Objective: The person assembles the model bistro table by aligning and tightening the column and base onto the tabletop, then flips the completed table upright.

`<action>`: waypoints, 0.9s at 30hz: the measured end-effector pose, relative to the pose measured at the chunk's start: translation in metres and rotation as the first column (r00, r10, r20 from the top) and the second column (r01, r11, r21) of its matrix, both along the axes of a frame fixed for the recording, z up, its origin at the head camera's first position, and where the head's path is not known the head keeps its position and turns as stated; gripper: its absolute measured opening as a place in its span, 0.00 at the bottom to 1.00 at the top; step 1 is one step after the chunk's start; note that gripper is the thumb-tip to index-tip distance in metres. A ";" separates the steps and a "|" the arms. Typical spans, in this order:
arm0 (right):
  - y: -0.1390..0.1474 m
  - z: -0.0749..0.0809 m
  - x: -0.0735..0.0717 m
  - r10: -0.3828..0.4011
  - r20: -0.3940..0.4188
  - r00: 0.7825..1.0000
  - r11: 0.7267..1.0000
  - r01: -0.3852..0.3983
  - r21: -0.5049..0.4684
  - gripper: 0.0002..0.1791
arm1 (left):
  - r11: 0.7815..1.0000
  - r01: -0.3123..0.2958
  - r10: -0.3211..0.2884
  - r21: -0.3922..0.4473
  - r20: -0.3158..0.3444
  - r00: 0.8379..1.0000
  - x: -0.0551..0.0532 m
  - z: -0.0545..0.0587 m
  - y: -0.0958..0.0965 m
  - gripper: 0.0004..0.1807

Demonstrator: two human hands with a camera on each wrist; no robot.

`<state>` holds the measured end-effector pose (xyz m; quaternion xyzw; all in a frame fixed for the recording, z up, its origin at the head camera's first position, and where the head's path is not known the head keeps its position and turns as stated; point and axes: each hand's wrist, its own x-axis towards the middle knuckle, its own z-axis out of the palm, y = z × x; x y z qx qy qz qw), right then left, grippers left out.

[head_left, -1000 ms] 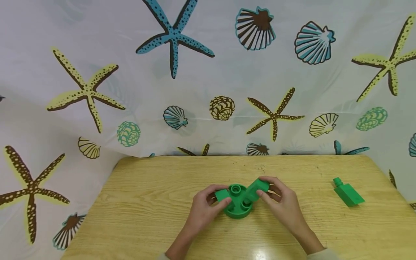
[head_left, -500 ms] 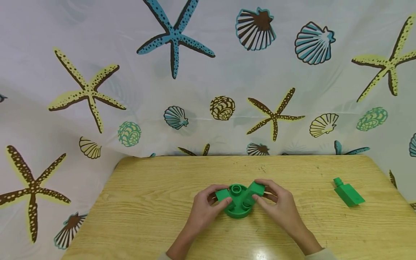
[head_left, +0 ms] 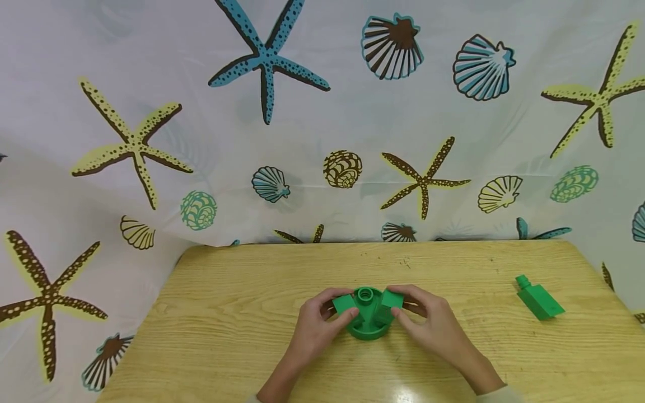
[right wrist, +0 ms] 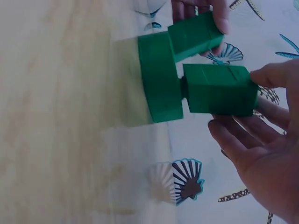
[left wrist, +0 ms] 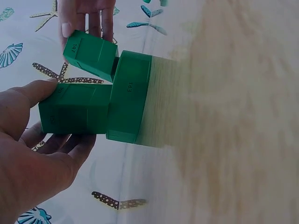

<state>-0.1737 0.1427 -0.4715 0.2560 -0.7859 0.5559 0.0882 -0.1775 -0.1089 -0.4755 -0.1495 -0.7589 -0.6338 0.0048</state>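
Observation:
A round green plastic base [head_left: 369, 333] stands on the table, with a ring-shaped socket [head_left: 365, 294] showing at its far side. My left hand [head_left: 313, 324] grips a green angular block [head_left: 345, 303] that stands on the base's left side; in the left wrist view this block [left wrist: 74, 109] meets the base. My right hand [head_left: 434, 320] pinches a second green angular block [head_left: 391, 299] between thumb and fingers over the base's right side. In the right wrist view a short neck shows between that block [right wrist: 222, 91] and the base [right wrist: 161, 77]. How deep the neck sits is hidden.
Another green block with a ribbed neck [head_left: 540, 300] lies on its side at the right of the wooden table [head_left: 227, 313]. Behind the table's far edge hangs a white cloth [head_left: 312, 117] printed with starfish and shells.
My right hand has moved left and slightly down, bringing its block from a strong tilt to nearly upright over the base. The left hand keeps its grip in place.

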 end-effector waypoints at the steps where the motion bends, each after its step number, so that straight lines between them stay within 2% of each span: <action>1: 0.002 0.001 0.000 0.019 0.014 1.000 1.000 -0.019 -0.003 0.19 | 1.000 0.000 0.000 0.002 -0.002 1.000 0.000 0.000 0.000 0.21; 5: 0.007 0.003 -0.002 0.070 0.074 0.995 0.998 -0.069 -0.012 0.21 | 1.000 -0.001 0.001 0.001 -0.007 1.000 -0.001 0.000 0.000 0.21; 12: 0.013 0.007 -0.002 0.088 0.151 0.985 0.996 -0.090 0.007 0.24 | 1.000 0.004 -0.004 0.010 0.000 1.000 -0.002 0.000 0.000 0.20; 22: 0.023 0.009 -0.004 0.188 0.124 0.974 0.981 -0.192 0.021 0.20 | 1.000 0.008 -0.008 0.021 0.009 1.000 -0.002 -0.001 0.000 0.20; 27: 0.020 0.005 -0.005 0.210 0.137 0.968 0.977 -0.206 -0.047 0.19 | 1.000 -0.002 0.002 0.027 0.013 1.000 -0.002 -0.001 0.000 0.20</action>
